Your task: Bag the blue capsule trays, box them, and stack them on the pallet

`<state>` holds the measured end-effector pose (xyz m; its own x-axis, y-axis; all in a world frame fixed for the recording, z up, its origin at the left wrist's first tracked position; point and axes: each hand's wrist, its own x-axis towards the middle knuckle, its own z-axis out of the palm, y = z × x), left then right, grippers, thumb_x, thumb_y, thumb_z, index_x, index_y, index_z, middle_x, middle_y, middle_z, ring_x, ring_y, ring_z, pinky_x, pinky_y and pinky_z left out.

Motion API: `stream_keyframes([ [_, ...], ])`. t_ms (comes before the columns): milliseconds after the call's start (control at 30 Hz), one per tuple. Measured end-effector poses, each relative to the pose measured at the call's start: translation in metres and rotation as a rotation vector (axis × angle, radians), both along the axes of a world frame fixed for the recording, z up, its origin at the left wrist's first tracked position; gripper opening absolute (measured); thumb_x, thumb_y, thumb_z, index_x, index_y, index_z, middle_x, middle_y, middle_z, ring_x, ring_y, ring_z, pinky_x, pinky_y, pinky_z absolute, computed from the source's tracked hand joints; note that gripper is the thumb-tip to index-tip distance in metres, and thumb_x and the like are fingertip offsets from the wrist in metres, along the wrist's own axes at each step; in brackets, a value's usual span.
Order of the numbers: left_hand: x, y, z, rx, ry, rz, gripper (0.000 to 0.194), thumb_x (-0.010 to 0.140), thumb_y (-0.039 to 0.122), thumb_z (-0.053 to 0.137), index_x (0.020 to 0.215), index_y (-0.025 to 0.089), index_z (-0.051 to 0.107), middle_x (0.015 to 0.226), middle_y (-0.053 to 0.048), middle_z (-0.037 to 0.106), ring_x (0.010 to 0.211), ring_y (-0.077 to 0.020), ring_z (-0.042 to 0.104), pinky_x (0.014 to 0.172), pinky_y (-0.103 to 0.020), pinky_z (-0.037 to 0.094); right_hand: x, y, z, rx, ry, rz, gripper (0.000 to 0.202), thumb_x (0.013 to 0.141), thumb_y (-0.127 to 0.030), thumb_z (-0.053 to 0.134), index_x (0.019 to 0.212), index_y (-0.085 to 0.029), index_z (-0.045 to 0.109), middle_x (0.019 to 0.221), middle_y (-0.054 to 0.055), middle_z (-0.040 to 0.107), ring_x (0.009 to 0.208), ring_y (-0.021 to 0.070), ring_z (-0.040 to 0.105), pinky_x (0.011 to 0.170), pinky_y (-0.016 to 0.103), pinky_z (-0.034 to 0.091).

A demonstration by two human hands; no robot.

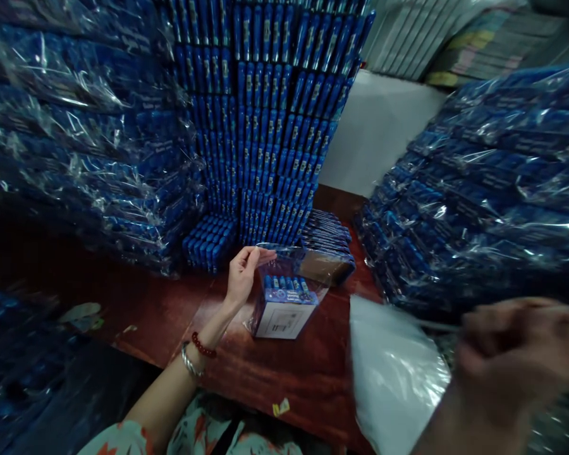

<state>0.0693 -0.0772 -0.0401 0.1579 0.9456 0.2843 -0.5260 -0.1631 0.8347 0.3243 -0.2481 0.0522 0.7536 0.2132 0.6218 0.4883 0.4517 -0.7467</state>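
Observation:
My left hand (pixel 244 273) pinches the top edge of a clear plastic bag (pixel 298 260) that wraps a small pack of blue boxes (pixel 284 302) standing on the red-brown table (pixel 265 373). The pack's white side with a label faces me. My right hand (pixel 512 360), blurred and close to the camera at the lower right, is closed on a thin clear sheet or bag (pixel 393 373) that hangs pale beside it.
A tall stack of unwrapped blue boxes (pixel 270 114) rises behind the pack. Plastic-wrapped bundles of blue boxes are piled at the left (pixel 90 126) and the right (pixel 493 183). A white wall (pixel 374 133) shows at the back. A small paper scrap (pixel 281 407) lies near the table's front edge.

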Motion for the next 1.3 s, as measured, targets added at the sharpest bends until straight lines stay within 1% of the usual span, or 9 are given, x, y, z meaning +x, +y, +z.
stream_keyframes([
  [167, 0.003, -0.001, 0.002, 0.017, 0.009, 0.007, 0.029, 0.085, 0.043, 0.055, 0.085, 0.015, 0.060, 0.090, -0.008, 0.072, 0.088, -0.0199, 0.069, 0.088, -0.037, 0.051, -0.120, 0.013, -0.101, -0.804, -0.928, 0.329, 0.065, 0.075, -0.005, 0.043, 0.134, -0.033, 0.044, 0.133, 0.003, 0.054, 0.077, 0.0151, 0.067, 0.049, 0.024, 0.051],
  [333, -0.014, -0.019, -0.004, 0.180, 0.269, -0.040, 0.026, 0.090, 0.035, 0.049, 0.082, 0.015, 0.063, 0.087, -0.007, 0.072, 0.085, -0.0180, 0.067, 0.083, -0.030, 0.050, -0.131, 0.056, -0.131, -1.178, -1.033, 0.173, 0.081, 0.069, -0.001, 0.043, 0.142, -0.033, 0.032, 0.145, 0.004, 0.039, 0.064, 0.0131, 0.066, 0.045, 0.024, 0.049],
  [600, -0.043, -0.058, -0.059, 0.744, 0.690, -0.327, 0.034, 0.089, 0.012, 0.041, 0.114, 0.023, 0.061, 0.113, -0.007, 0.067, 0.110, -0.0185, 0.060, 0.099, -0.034, 0.042, -0.113, 0.052, -0.137, -0.680, -0.363, 0.602, 0.057, 0.065, -0.008, 0.042, 0.117, -0.021, 0.060, 0.126, 0.007, 0.058, 0.110, 0.0205, 0.057, 0.085, 0.034, 0.051],
  [700, -0.044, -0.058, -0.069, 0.877, 0.725, -0.362, 0.036, 0.089, 0.008, 0.039, 0.116, 0.021, 0.059, 0.112, -0.008, 0.068, 0.112, -0.0179, 0.059, 0.103, -0.036, 0.040, -0.106, 0.039, -0.140, -0.411, 0.212, 0.633, 0.035, 0.066, -0.015, 0.048, 0.096, -0.019, 0.066, 0.095, 0.005, 0.070, 0.061, 0.0104, 0.060, 0.052, 0.021, 0.047],
  [800, -0.044, -0.054, -0.071, 0.942, 0.739, -0.372, 0.033, 0.089, 0.009, 0.037, 0.111, 0.020, 0.060, 0.109, -0.009, 0.068, 0.113, -0.0183, 0.059, 0.103, -0.038, 0.041, -0.100, 0.034, -0.134, -0.240, 0.590, 0.609, 0.029, 0.074, -0.037, 0.049, 0.093, -0.018, 0.061, 0.071, 0.000, 0.064, 0.031, 0.0016, 0.024, 0.031, 0.017, 0.017],
  [933, -0.046, -0.049, -0.070, 0.949, 0.741, -0.406, 0.035, 0.090, 0.011, 0.036, 0.114, 0.021, 0.058, 0.109, -0.010, 0.068, 0.113, -0.0182, 0.059, 0.104, -0.039, 0.040, -0.096, 0.043, -0.120, -0.392, 0.576, 0.657, 0.039, 0.075, -0.056, 0.054, 0.083, -0.018, 0.057, 0.049, -0.009, 0.044, 0.033, 0.0031, 0.019, 0.033, 0.017, 0.011],
  [1033, -0.050, -0.047, -0.065, 0.940, 0.757, -0.451, 0.036, 0.090, 0.011, 0.037, 0.117, 0.022, 0.058, 0.112, -0.009, 0.068, 0.114, -0.0175, 0.058, 0.107, -0.039, 0.037, -0.098, 0.042, -0.121, -0.434, 0.386, 0.456, 0.035, 0.077, -0.049, 0.060, 0.064, -0.018, 0.048, 0.047, -0.009, 0.037, 0.042, 0.0050, 0.030, 0.041, 0.017, 0.024],
  [1200, -0.060, -0.042, -0.061, 0.979, 0.862, -0.424, 0.028, 0.089, 0.013, 0.042, 0.101, 0.025, 0.065, 0.107, -0.004, 0.070, 0.111, -0.0171, 0.060, 0.117, -0.048, 0.007, -0.103, 0.024, -0.158, -0.494, 0.264, 0.154, 0.039, 0.085, -0.049, 0.049, 0.061, -0.018, 0.044, 0.055, -0.006, 0.040, 0.052, 0.0072, 0.036, 0.051, 0.019, 0.031],
  [1300, -0.063, -0.034, -0.066, 0.921, 0.856, -0.466, 0.023, 0.089, 0.017, 0.044, 0.094, 0.023, 0.066, 0.104, -0.005, 0.071, 0.111, -0.0177, 0.059, 0.116, -0.047, 0.015, -0.103, 0.027, -0.187, -0.514, 0.352, 0.209, 0.043, 0.082, -0.055, 0.049, 0.060, -0.020, 0.040, 0.052, -0.008, 0.033, 0.048, 0.0066, 0.029, 0.046, 0.019, 0.026],
])
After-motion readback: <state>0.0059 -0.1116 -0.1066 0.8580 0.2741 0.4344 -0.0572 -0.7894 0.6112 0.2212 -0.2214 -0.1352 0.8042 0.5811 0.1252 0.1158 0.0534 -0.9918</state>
